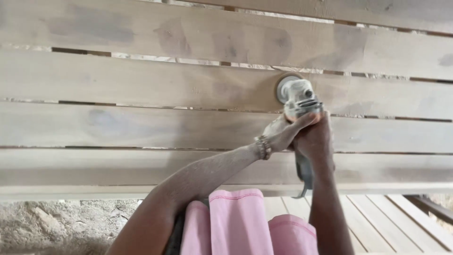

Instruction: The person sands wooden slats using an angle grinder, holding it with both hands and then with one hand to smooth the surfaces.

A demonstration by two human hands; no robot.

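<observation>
Grinder [299, 101] (dust-coated angle type, pale grey) sits right of centre in the scene, its round disc [284, 87] laid against the second-farthest plank [141, 85] of a slatted wooden backrest [94, 127]. Left hand [282, 132] is wrapped around the tool body just behind the head, a beaded bracelet [264, 147] at the wrist, and right hand [315, 139] is closed on the rear handle directly beside it, the two hands touching. Pink cloth [240, 222] covers the near lower edge between the forearms, with pale seat slats [377, 222] at near right and rough ground [56, 222] at near left.
</observation>
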